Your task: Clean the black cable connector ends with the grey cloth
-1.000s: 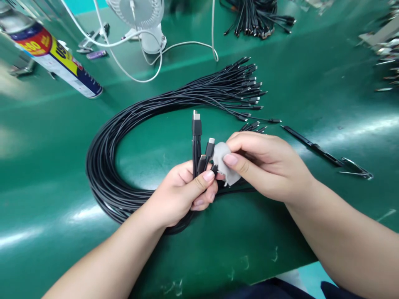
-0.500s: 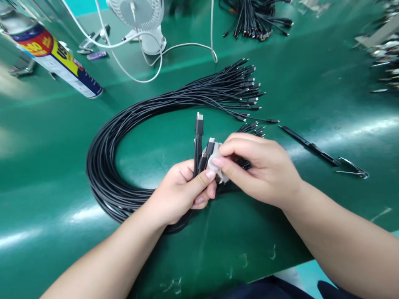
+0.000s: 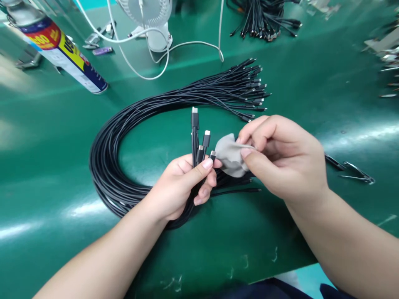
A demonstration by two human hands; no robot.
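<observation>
Several black USB cables [image 3: 195,121] stand with their metal plugs up in my left hand [image 3: 183,185], which is closed around them. Its thumb presses one plug [image 3: 212,155] against the fingers. A crumpled grey cloth [image 3: 230,155] is pinched between the thumb and fingers of my right hand [image 3: 280,155]; its left edge is beside the plug under my left thumb. Behind both hands a large looped bundle of black cables [image 3: 107,153] lies on the green table [image 3: 56,166], its plug ends fanned out to the upper right. Part of the bundle is hidden by my hands.
A spray can [image 3: 67,54] stands at the upper left. The white fan [image 3: 158,37] and its looping white cord [image 3: 199,42] are at the back. Another heap of black cables [image 3: 264,18] lies behind. Black tweezers [image 3: 357,172] rest to the right, partly covered by my right hand.
My right hand has moved right with the cloth, away from the plugs, and more of the cloth shows. The left thumb now presses a plug that was hidden. The view has shifted slightly.
</observation>
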